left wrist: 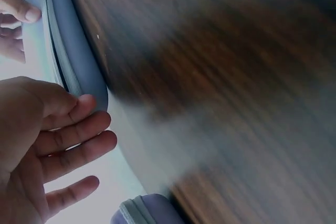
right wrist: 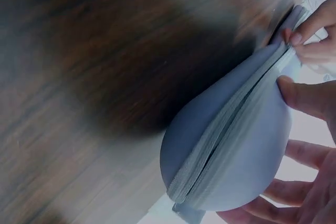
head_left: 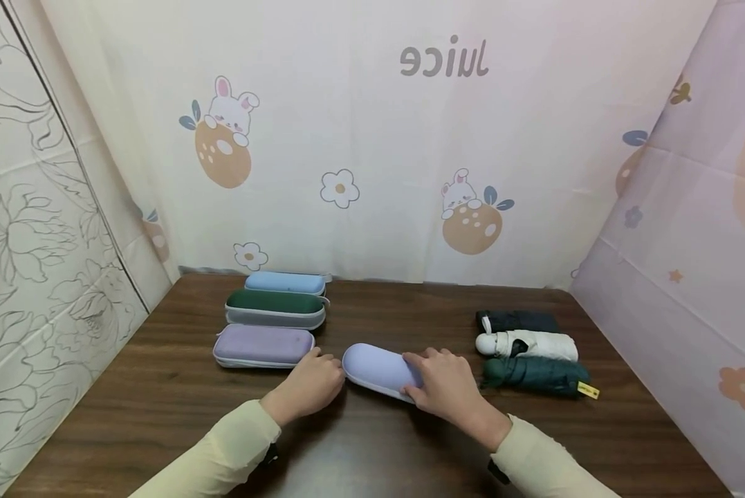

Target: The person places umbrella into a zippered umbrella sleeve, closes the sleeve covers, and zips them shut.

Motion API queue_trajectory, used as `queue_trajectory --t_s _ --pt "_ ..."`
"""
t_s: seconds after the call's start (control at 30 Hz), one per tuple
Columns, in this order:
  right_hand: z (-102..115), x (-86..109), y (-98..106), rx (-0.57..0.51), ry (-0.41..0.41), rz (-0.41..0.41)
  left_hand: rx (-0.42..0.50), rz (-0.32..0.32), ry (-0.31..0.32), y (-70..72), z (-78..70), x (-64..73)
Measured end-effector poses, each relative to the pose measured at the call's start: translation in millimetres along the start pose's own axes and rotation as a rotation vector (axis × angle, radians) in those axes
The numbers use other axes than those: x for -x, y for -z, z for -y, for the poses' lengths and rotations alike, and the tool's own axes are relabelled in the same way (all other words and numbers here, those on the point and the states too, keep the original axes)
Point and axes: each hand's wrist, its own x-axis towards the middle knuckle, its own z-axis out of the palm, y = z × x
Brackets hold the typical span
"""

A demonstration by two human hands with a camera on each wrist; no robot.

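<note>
A lavender zippered glasses case (head_left: 381,368) lies at an angle near the middle of the table. My right hand (head_left: 445,382) grips its right end, thumb on the near side and fingers over the far side. At the case's left end is my left hand (head_left: 313,384). Its thumb and index finger pinch at the end of the zipper (right wrist: 286,48) in the right wrist view, while the other fingers stay loosely spread. The fingertips hide the zipper pull. A narrow dark line runs between the zipper's two edges; whether it is unzipped, I cannot tell.
Left of the hands, a purple case (head_left: 263,344), a dark green and grey case (head_left: 275,309) and a light blue case (head_left: 285,282) lie in a column. On the right are folded umbrellas: black (head_left: 521,321), white (head_left: 543,345) and dark green (head_left: 540,376). A printed curtain (head_left: 378,138) hangs behind the table.
</note>
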Motion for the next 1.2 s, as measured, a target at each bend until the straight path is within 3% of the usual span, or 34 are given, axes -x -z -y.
queue_trajectory --t_s 0.13,0.33,0.57,0.7,0.97,1.03,1.2 --pt "1.8 2.6 2.7 0.047 0.06 0.007 -0.019 0.022 0.041 -5.2 -0.2 -4.0" --pt "-10.2 -0.6 14.2 0.095 0.3 0.025 -0.02 0.081 0.101 -8.5 5.8 -21.7" --pt "-28.7 -11.3 31.2 -0.103 0.425 0.285 -0.027 0.119 0.136 -10.7 12.6 -41.7" --pt "-33.0 -19.3 30.6 -0.091 0.545 0.262 -0.029 0.159 0.144 -15.0 13.5 -50.4" --pt "-34.2 -33.5 25.1 0.085 0.794 0.249 -0.002 0.232 0.164 -18.4 11.4 -62.2" --pt "-34.0 -33.5 24.2 0.115 0.826 0.258 0.008 0.253 0.171 -19.0 10.1 -63.4" --pt "-31.7 -33.6 25.0 0.115 0.809 0.257 0.016 0.285 0.18 -20.0 6.0 -64.1"
